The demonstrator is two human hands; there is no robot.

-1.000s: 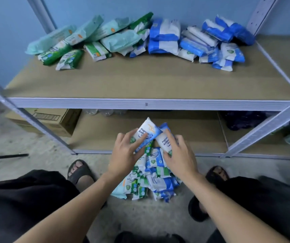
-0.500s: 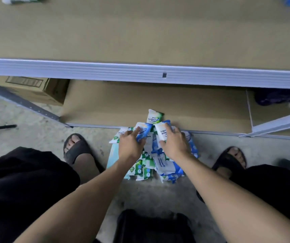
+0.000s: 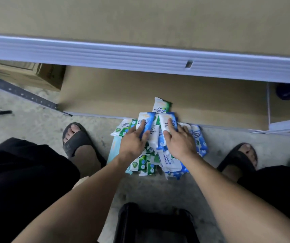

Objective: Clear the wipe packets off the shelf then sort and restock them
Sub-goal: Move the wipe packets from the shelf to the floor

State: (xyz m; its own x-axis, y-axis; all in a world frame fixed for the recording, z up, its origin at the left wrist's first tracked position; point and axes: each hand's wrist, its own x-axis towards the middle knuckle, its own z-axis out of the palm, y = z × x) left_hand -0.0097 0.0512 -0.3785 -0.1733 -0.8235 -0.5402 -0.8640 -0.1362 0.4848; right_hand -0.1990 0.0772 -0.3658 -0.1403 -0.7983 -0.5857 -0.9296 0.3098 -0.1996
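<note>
My left hand [image 3: 133, 142] is curled round a blue-and-white packet [image 3: 145, 118], thumb on one side and fingers across its face, and my right hand [image 3: 181, 142] grips a second blue packet [image 3: 165, 118] the same way, just beside it. Both packets are held low over the pile of wipe packets [image 3: 170, 163], which lies on the concrete floor [image 3: 35, 128] between my sandals [image 3: 75, 137] and up against the front edge of the lower shelf [image 3: 123, 95]. A green pine packet [image 3: 161, 106] lies at the far end of the pile, resting on that shelf's board. A cardboard box [image 3: 26, 72] sits on the lower shelf to my left.
</note>
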